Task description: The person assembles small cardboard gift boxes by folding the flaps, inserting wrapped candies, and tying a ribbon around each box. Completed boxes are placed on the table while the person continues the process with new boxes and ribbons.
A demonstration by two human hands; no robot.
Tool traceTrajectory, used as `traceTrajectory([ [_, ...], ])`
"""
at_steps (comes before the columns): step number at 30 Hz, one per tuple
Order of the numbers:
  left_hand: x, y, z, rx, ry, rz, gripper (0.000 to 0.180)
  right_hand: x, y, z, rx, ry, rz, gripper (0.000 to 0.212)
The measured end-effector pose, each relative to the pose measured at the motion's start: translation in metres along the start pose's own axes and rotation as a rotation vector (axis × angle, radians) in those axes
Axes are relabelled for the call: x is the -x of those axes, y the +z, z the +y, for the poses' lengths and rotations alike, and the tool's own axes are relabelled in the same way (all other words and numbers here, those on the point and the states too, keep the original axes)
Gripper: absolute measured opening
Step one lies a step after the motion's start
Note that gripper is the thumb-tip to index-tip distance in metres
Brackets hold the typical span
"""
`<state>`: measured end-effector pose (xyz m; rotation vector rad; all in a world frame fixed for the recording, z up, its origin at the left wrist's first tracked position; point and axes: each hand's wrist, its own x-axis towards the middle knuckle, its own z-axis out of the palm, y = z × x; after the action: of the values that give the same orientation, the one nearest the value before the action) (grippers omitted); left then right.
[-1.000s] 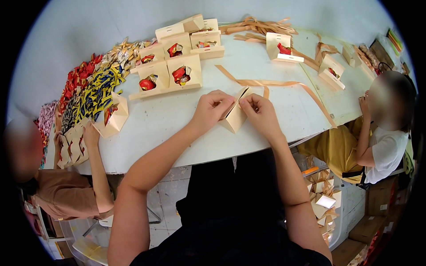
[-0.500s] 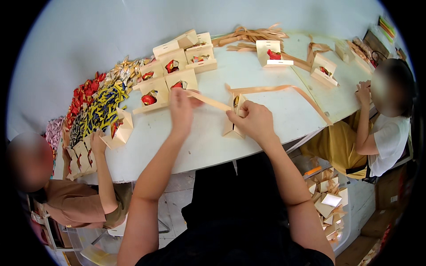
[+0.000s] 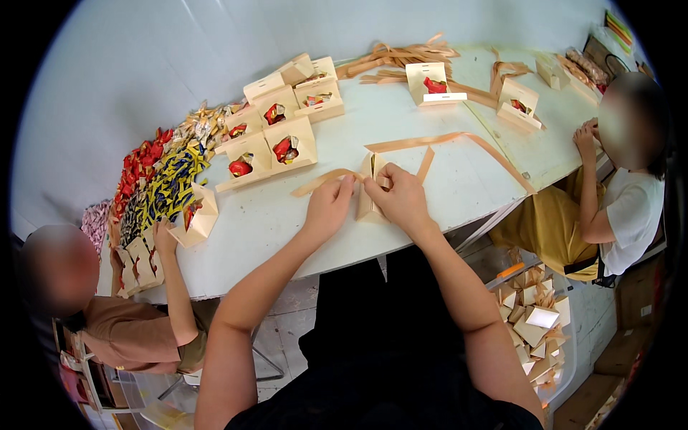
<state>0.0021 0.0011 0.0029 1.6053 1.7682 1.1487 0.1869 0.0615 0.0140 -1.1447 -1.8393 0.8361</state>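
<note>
A small cream cardboard box (image 3: pixel 370 209) stands on the table in front of me, its top edges drawn together. My left hand (image 3: pixel 328 208) is closed at its left side, pinching a peach ribbon (image 3: pixel 315 183) whose free end trails left. My right hand (image 3: pixel 400 201) is closed over the upper right of the box, thumb and forefinger near its top slit. Another stretch of ribbon (image 3: pixel 426 165) sticks out beyond my right hand. The fingers hide how the ribbon runs across the box.
Open filled boxes (image 3: pixel 292 147) stand left of centre; two more (image 3: pixel 435 87) are at the back. Wrapped sweets (image 3: pixel 172 179) are heaped at left. A ribbon pile (image 3: pixel 398 57) and a long ribbon (image 3: pixel 494 156) lie on the table (image 3: pixel 315 247). People work on both sides; a bin of boxes (image 3: pixel 534 333) stands below right.
My left hand has come down and right from the filled boxes to the small box. The ribbon, earlier stretched between my hands, now shows a loose end on either side.
</note>
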Motion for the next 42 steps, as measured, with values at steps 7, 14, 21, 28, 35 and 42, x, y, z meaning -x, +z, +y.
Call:
traceTrajectory([
  [7,-0.025,0.025,0.038,0.665,0.027,0.044,0.028,0.003,0.004,0.005,-0.149,0.079,-0.030,0.045],
  [14,-0.039,0.039,0.040,1.014,-0.068,-0.078,0.021,-0.017,-0.018,0.015,-0.198,0.056,-0.254,0.044],
  [21,-0.037,0.046,0.031,0.768,0.100,-0.068,0.024,-0.067,-0.114,-0.044,-0.209,0.220,-0.409,0.040],
  [28,-0.038,0.044,0.021,0.517,0.207,-0.104,0.033,-0.073,-0.062,-0.074,-0.580,-0.095,-0.251,0.046],
  [35,-0.039,0.045,0.024,0.829,0.116,-0.160,0.035,-0.037,-0.061,-0.015,-0.084,0.178,-0.019,0.055],
  [42,-0.037,0.033,0.025,0.807,0.108,-0.190,0.038,-0.013,-0.047,-0.012,-0.195,-0.339,0.039,0.023],
])
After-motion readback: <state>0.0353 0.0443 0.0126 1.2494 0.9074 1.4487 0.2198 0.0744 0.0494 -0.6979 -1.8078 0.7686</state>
